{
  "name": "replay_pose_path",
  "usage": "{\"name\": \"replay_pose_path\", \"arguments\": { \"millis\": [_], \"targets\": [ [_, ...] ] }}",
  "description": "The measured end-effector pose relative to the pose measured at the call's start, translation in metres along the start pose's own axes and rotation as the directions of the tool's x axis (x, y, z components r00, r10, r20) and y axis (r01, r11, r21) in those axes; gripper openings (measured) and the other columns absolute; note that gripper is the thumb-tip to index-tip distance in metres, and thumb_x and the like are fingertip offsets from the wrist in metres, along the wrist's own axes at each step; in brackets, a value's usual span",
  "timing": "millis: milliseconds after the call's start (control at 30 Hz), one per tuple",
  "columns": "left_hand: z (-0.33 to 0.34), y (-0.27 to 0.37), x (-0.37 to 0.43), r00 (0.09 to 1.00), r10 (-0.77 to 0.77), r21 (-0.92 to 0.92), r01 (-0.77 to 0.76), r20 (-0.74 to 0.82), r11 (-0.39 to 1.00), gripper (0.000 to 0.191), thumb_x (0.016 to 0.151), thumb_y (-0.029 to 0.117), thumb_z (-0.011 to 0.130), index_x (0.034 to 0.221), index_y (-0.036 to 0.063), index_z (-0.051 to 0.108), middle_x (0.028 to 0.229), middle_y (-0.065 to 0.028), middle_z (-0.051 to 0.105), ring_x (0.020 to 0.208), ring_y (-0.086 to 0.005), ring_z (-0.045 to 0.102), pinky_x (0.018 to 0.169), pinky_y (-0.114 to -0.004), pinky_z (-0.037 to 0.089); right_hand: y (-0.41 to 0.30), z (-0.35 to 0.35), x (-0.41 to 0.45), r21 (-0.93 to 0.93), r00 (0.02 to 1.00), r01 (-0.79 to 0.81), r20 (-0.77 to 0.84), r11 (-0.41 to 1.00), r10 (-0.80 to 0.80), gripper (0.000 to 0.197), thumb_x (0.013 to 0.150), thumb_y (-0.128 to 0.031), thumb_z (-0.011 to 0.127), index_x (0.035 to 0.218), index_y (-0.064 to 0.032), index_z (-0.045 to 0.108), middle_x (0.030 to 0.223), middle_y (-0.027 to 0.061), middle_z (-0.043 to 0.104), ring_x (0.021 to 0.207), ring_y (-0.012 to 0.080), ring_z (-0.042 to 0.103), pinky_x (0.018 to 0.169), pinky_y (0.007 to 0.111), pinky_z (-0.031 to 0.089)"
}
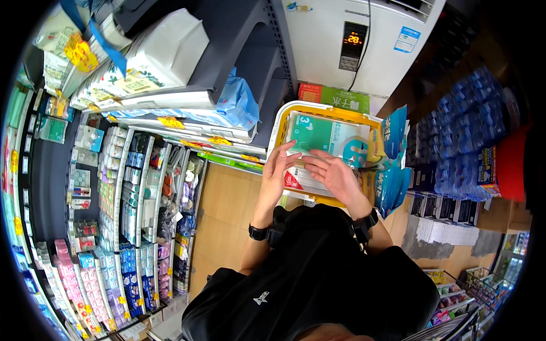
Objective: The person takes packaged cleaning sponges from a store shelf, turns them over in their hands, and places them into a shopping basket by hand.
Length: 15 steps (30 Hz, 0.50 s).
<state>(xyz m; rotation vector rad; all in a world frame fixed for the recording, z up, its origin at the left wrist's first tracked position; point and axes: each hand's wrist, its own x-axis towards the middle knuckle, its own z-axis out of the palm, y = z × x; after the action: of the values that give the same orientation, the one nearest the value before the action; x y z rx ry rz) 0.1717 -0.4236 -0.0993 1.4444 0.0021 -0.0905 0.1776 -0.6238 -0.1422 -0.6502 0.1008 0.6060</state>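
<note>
A yellow and white plastic basket (pixel 332 111) stands before me, filled with packaged goods. Inside lie a green and white package (pixel 318 134) and, nearer me, a white package with a red triangle (pixel 294 180). Blue bags (pixel 395 132) stick up at the basket's right end. My left hand (pixel 279 164) is over the near left part of the basket, fingers apart. My right hand (pixel 335 172) hovers palm up over the basket's middle, fingers spread, close to the left hand. Neither hand holds anything. Whether the fingertips touch the packages, I cannot tell.
Shelves of packaged goods (pixel 128 192) line the left side. A blue package (pixel 239 102) sits at a shelf end. Behind the basket are a carton (pixel 345 99) and a white appliance with a lit display (pixel 354 39). Shrink-wrapped blue bottles (pixel 469 123) are stacked at right.
</note>
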Motion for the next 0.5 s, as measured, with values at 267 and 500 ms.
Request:
{"name": "replay_pose_path", "arguments": {
  "millis": [267, 500],
  "targets": [
    [-0.026, 0.019, -0.031, 0.973, 0.183, -0.041, -0.191, -0.143, 0.981, 0.049, 0.11, 0.039, 0.036, 0.133, 0.0, 0.056, 0.14, -0.0157, 0.057, 0.124, -0.0261, 0.06, 0.102, -0.038, 0.046, 0.0, 0.056, -0.005, -0.122, 0.98, 0.057, 0.194, 0.991, -0.033, 0.052, 0.098, -0.026, 0.049, 0.145, -0.0017, 0.044, 0.141, 0.0204, 0.056, 0.117, 0.0241, 0.061, 0.102, 0.036, 0.044],
    [-0.069, 0.036, -0.071, 0.941, 0.185, 0.014, -0.189, -0.284, 0.982, 0.05, 0.111, 0.038, 0.036, 0.133, -0.0008, 0.057, 0.139, -0.0144, 0.059, 0.124, -0.0247, 0.06, 0.101, -0.037, 0.047, 0.034, 0.086, 0.014, -0.201, 0.969, 0.043, 0.246, 0.979, 0.008, 0.058, 0.095, -0.026, 0.052, 0.146, 0.0, 0.042, 0.14, 0.0202, 0.056, 0.109, 0.0205, 0.063, 0.093, 0.032, 0.047]
  ]
}}
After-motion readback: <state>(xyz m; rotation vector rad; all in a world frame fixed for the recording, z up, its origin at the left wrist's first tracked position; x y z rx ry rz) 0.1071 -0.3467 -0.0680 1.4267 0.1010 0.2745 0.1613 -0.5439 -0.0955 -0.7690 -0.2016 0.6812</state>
